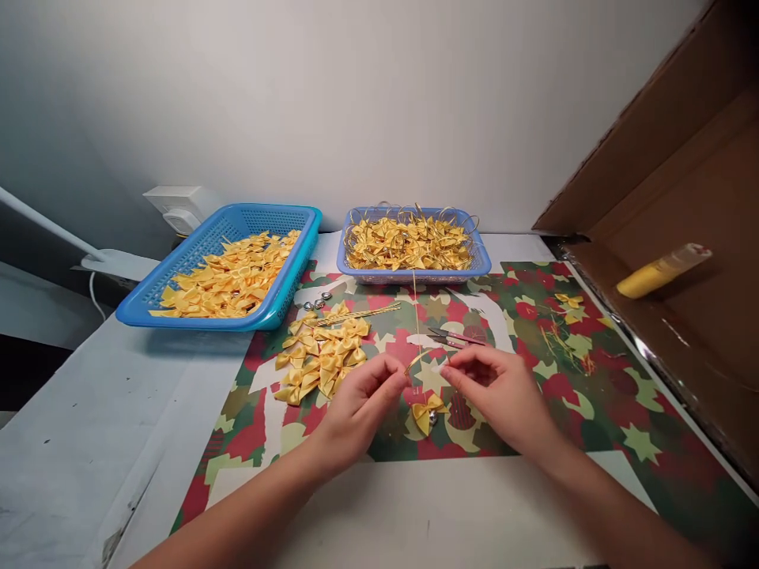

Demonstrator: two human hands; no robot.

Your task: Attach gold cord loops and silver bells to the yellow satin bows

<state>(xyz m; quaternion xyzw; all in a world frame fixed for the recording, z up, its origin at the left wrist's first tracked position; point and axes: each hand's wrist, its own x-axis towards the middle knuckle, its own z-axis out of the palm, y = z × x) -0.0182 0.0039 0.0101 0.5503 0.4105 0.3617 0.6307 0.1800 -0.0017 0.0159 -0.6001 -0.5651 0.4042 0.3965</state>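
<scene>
A gold cord (417, 359) arcs just above the patterned surface (598, 395), a yellow bow (428, 412) under it; the left hand (361, 407) pinches one end; the right hand (501, 395) pinches the other; loose bows (320, 357) lie near the left hand.

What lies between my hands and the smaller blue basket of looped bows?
In the head view, pink-handled snips lie there, and a gold cord runs down from the basket.
</scene>
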